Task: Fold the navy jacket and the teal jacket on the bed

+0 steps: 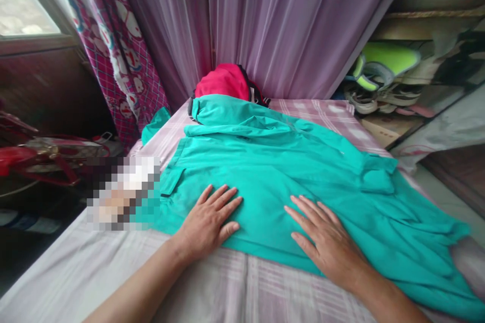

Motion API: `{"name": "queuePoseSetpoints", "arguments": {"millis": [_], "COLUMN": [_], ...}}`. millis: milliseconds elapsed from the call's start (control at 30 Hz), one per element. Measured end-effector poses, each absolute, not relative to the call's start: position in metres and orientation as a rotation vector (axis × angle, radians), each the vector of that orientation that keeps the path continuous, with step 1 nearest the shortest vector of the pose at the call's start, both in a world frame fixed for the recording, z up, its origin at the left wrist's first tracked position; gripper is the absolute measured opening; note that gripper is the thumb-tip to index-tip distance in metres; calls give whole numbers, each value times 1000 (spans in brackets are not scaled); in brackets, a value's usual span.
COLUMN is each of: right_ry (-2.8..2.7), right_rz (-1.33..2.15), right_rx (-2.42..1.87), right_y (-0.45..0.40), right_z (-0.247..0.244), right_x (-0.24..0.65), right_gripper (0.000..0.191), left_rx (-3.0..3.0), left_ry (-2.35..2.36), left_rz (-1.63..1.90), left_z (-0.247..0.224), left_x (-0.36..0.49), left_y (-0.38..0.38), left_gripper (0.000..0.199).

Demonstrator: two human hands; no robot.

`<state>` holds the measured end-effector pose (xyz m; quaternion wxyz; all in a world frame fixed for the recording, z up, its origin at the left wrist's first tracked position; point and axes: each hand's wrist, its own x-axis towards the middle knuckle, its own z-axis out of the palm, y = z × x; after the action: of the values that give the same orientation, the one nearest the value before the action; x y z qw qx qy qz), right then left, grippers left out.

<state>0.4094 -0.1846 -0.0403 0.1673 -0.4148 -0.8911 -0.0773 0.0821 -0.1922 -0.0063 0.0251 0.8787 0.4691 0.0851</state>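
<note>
A teal jacket [261,207] lies spread across the bed, with creases along its sleeve and its right part. My left hand [206,222] rests flat on the cloth near its lower left, fingers outstretched. To the right, my right hand [322,239] also lies palm down on the jacket, its fingers a little apart. Neither hand grips anything. A flap with a dark edge shows on the garment just left of my left hand. Beyond the jacket's far edge sits a bright pink cloth item [223,82] with black trim, partly hidden by the jacket.
Under the jacket is a pale plaid bedsheet [227,287]. Purple curtains [265,25] hang behind the bed, a patterned curtain [125,55] at left. A red bicycle [49,156] stands left; a shelf with shoes [364,100] is at right. A pixelated patch hides the left bed edge.
</note>
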Motion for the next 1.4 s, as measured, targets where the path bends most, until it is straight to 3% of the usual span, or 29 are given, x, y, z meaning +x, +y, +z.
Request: {"name": "queuePoseSetpoints", "arguments": {"millis": [467, 700, 933, 1233, 1400], "right_ry": [-2516, -2515, -2515, -2513, -2512], "right_rz": [-277, -298, -280, -299, -301], "right_rx": [-1100, -1071, -1083, -1074, -1068], "right_y": [-181, -182, -182, -182, -181], "right_z": [-45, -44, -43, -45, -45], "right_x": [414, 414, 413, 415, 415], "right_gripper": [46, 46, 45, 45, 44], "left_rx": [2634, 2318, 2161, 1904, 1966], "left_ry": [1983, 2335, 2262, 2360, 2470], "left_rz": [306, 646, 296, 625, 467], "left_z": [-11, -4, -13, -2, -1], "left_x": [32, 4, -8, -24, -29], "left_y": [-182, -173, -169, -164, -166], "left_gripper": [64, 61, 66, 58, 54]}}
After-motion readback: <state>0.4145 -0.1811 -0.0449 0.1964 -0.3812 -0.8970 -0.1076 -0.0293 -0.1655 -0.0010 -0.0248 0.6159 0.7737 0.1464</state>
